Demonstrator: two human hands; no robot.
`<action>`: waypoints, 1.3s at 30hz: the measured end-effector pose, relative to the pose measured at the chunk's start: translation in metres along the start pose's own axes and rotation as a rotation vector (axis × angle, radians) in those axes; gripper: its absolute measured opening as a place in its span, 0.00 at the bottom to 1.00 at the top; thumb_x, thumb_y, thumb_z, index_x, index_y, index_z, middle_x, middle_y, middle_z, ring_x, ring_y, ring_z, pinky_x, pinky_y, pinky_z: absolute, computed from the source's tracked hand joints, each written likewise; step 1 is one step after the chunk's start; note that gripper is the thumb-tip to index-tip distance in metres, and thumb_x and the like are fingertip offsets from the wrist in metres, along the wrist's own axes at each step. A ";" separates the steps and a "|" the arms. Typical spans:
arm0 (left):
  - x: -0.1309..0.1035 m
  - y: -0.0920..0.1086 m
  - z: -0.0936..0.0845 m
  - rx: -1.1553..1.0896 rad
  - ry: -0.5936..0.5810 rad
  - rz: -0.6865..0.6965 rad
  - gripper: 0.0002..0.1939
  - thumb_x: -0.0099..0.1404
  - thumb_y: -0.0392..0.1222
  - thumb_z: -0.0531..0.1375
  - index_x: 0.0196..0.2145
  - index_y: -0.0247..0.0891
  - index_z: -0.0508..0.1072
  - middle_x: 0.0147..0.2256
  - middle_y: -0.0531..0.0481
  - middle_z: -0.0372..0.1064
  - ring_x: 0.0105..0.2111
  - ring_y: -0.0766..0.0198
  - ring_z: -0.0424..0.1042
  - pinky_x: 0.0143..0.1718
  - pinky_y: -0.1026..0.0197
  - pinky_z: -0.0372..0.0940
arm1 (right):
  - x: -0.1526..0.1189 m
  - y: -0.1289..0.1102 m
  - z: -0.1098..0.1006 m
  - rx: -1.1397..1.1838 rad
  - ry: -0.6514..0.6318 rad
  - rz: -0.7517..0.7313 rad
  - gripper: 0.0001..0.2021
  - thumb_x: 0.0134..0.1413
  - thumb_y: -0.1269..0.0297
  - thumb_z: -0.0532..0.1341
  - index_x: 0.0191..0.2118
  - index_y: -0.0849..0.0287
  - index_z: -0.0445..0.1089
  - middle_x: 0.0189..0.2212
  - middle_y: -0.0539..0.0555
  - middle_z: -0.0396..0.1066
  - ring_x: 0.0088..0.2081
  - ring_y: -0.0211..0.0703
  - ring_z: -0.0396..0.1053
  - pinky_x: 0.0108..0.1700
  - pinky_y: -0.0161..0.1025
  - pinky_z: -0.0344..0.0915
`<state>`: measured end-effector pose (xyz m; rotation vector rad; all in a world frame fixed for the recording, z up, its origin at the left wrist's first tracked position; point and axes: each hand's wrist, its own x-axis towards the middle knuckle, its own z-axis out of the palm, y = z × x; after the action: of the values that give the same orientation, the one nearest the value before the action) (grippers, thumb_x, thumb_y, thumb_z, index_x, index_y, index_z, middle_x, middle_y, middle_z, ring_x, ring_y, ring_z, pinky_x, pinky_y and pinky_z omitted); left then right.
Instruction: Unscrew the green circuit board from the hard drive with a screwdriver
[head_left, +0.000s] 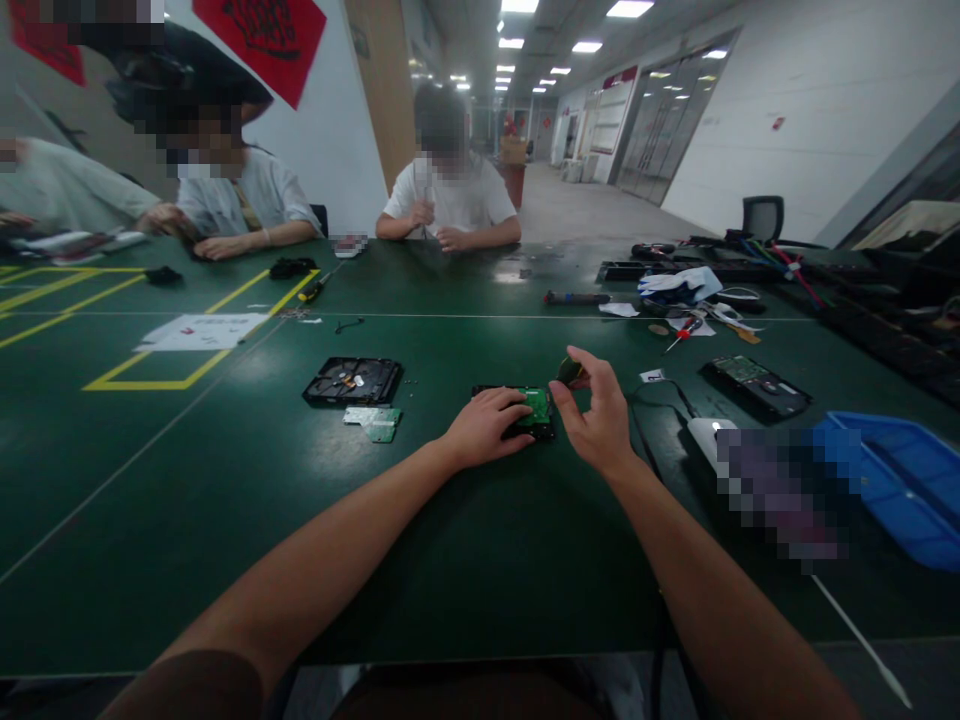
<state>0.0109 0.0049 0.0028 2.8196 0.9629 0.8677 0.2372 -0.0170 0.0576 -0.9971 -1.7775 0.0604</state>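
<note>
The drive (538, 405) seems dense, rigid — edges grip best; left fingers (508, 398) splay over it, right fingers (568, 406) pinch something dark (570, 372).

One head-worn view, facing forward and steeply down over the green table (420, 560). Hands at mid-distance, room beyond.

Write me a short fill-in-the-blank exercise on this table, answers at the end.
The hand resting on the hard drive is the ____ one. The tape marking lines on the table is ____. The plastic tray at the far right is ____. The gloves lie beyond the hands, toward the ____ side of the table.

Missing words: left; yellow; blue; right.
</note>
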 end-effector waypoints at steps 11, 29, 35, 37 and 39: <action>0.000 0.000 0.000 0.002 0.000 0.002 0.22 0.71 0.56 0.63 0.56 0.41 0.74 0.58 0.40 0.70 0.60 0.46 0.69 0.61 0.40 0.66 | 0.002 -0.004 -0.002 0.021 -0.038 0.022 0.25 0.70 0.62 0.58 0.69 0.46 0.58 0.55 0.58 0.72 0.49 0.50 0.74 0.54 0.55 0.75; 0.001 0.002 -0.003 0.007 0.002 0.008 0.22 0.70 0.56 0.63 0.55 0.40 0.74 0.58 0.40 0.70 0.59 0.46 0.70 0.61 0.40 0.66 | 0.006 -0.005 -0.003 -0.069 -0.025 -0.042 0.26 0.67 0.61 0.62 0.68 0.45 0.62 0.50 0.57 0.72 0.47 0.52 0.72 0.50 0.54 0.74; 0.001 0.001 -0.002 0.003 -0.005 0.005 0.22 0.70 0.56 0.63 0.55 0.41 0.75 0.58 0.40 0.71 0.60 0.46 0.70 0.61 0.40 0.66 | 0.004 -0.004 -0.001 -0.015 -0.064 -0.046 0.26 0.69 0.65 0.58 0.70 0.45 0.59 0.55 0.56 0.73 0.48 0.50 0.74 0.54 0.54 0.73; 0.001 0.001 -0.001 0.004 -0.008 0.006 0.22 0.70 0.56 0.63 0.55 0.41 0.75 0.58 0.39 0.71 0.59 0.46 0.70 0.61 0.40 0.66 | 0.003 -0.004 -0.001 -0.019 -0.070 -0.046 0.26 0.69 0.64 0.58 0.70 0.45 0.59 0.55 0.56 0.73 0.48 0.50 0.74 0.54 0.54 0.74; 0.001 0.001 -0.001 0.010 -0.008 0.007 0.23 0.70 0.57 0.63 0.56 0.40 0.75 0.58 0.39 0.70 0.59 0.46 0.70 0.61 0.40 0.66 | 0.003 -0.004 -0.001 -0.038 -0.063 -0.049 0.26 0.68 0.63 0.59 0.69 0.45 0.60 0.54 0.57 0.73 0.47 0.51 0.74 0.52 0.55 0.74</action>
<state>0.0116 0.0049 0.0040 2.8342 0.9589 0.8536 0.2354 -0.0184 0.0627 -0.9880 -1.8657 0.0278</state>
